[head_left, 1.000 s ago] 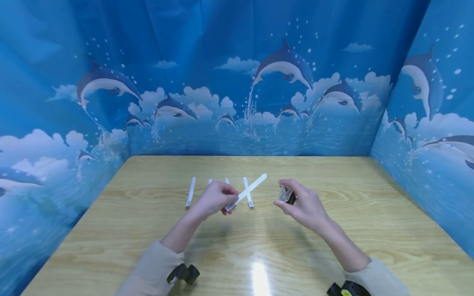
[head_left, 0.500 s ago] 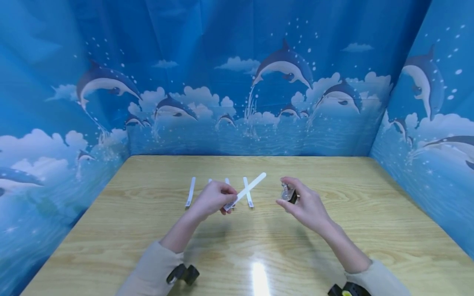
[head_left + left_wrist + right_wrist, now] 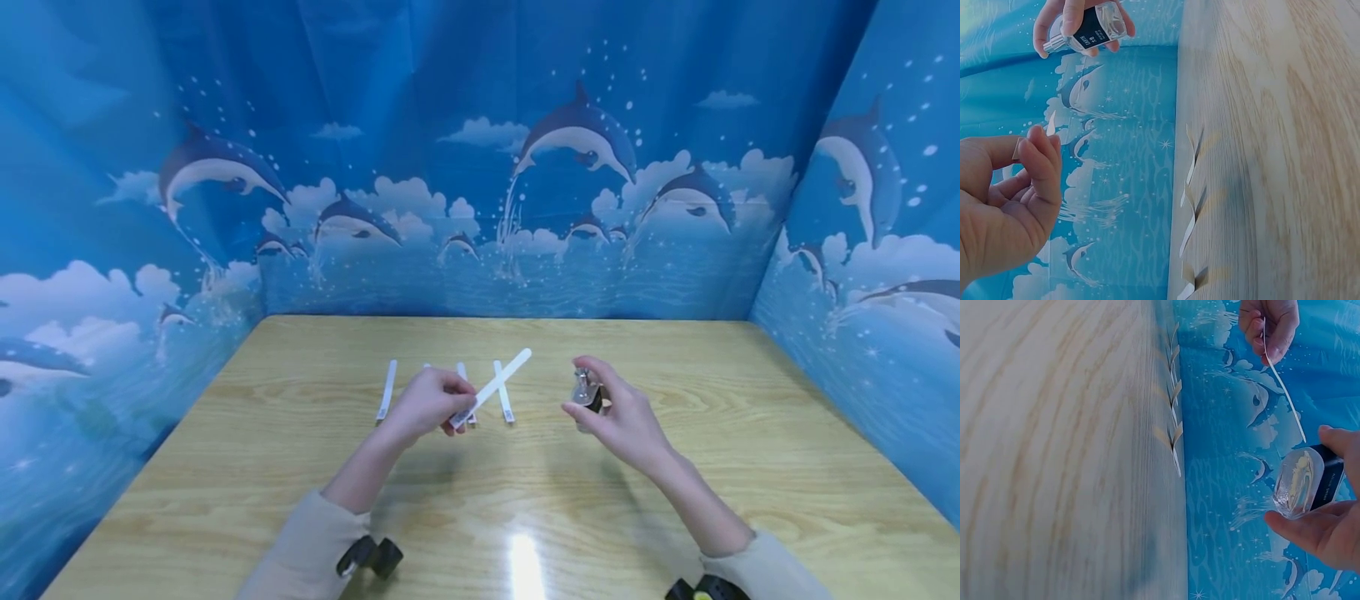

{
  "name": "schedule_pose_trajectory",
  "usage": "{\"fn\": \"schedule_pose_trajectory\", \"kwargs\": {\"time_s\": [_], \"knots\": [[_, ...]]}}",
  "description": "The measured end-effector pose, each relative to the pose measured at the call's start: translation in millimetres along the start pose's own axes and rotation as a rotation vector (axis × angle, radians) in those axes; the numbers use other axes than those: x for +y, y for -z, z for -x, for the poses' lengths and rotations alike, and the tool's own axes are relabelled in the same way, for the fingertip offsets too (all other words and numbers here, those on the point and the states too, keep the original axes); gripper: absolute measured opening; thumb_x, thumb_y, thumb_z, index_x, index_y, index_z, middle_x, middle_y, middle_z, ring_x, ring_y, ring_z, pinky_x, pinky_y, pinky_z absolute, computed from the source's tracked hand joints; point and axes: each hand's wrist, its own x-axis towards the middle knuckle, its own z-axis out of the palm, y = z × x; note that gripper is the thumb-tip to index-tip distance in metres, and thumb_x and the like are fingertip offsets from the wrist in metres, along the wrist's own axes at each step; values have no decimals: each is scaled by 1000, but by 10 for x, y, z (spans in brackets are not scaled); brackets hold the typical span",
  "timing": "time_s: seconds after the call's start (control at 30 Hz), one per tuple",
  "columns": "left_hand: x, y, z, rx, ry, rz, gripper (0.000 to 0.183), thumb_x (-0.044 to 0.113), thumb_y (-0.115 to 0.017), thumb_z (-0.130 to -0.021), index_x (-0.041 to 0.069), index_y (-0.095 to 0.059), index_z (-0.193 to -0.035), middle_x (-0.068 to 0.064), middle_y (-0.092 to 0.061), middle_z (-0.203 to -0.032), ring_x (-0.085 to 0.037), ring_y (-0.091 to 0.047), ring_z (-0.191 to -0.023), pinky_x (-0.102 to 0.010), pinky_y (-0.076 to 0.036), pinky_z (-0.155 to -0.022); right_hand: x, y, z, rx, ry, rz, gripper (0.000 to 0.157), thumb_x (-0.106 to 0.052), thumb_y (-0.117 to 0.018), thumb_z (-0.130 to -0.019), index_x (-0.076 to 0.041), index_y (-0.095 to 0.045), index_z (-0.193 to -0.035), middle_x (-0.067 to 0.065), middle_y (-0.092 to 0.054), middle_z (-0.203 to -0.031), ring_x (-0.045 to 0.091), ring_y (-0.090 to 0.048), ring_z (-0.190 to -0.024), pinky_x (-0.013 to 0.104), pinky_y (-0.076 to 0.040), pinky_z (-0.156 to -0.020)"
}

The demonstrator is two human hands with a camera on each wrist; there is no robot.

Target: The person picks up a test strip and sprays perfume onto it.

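Observation:
My left hand (image 3: 431, 404) pinches the lower end of a white paper test strip (image 3: 501, 380) between thumb and fingers. The strip slants up to the right, its rounded tip free, and overlaps a strip lying behind it in the head view. To its right, my right hand (image 3: 628, 418) grips a small clear glass perfume bottle (image 3: 1300, 481) with a black label, forefinger at the silver sprayer top and thumb near the base. In the left wrist view the bottle (image 3: 1100, 26) has its sprayer end pointing left. Both hands are held above the table.
Several more white strips stand in a row on the wooden table (image 3: 300, 467), among them a far-left strip (image 3: 387, 390) and one at the right (image 3: 505, 393); their near ends are bent up. The left hand partly covers others. A blue dolphin-print curtain (image 3: 450, 275) encloses the table.
The left hand and its strip have shifted slightly left. My right hand has moved a little to the right, and the perfume bottle has turned slightly.

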Motion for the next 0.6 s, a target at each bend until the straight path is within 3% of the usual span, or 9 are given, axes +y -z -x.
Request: {"fn": "schedule_pose_trajectory", "kwargs": {"time_s": [0.2,0.33,0.6], "knots": [[-34,1,-24,3,19,18,14,3,-58,-88,-6,-65,-96,-19,-65,-78,-15,-59,-53,-25,-50,-46,19,-11,15,-18,-14,-34,58,-11,-70,-82,-13,-42,-132,17,-56,-102,21,-62,-75,22,-53,-51],[-69,13,-29,3,-5,25,13,2,-58,-87,-7,-65,-94,-16,-65,-73,-14,-58,-51,-25,-48,-44,11,-12,19,-34,-15,-44,58,-10,-70,-82,-12,-41,-133,16,-56,-99,24,-63,-79,21,-53,-53],[-119,107,-22,55,-10,39,15,2,-60,-84,-9,-64,-93,-9,-60,-62,-13,-57,-50,-22,-45,-43,17,-17,-11,-46,-42,-88,58,-10,-70,-82,-13,-42,-133,18,-54,-105,28,-63,-83,22,-54,-53]]}}
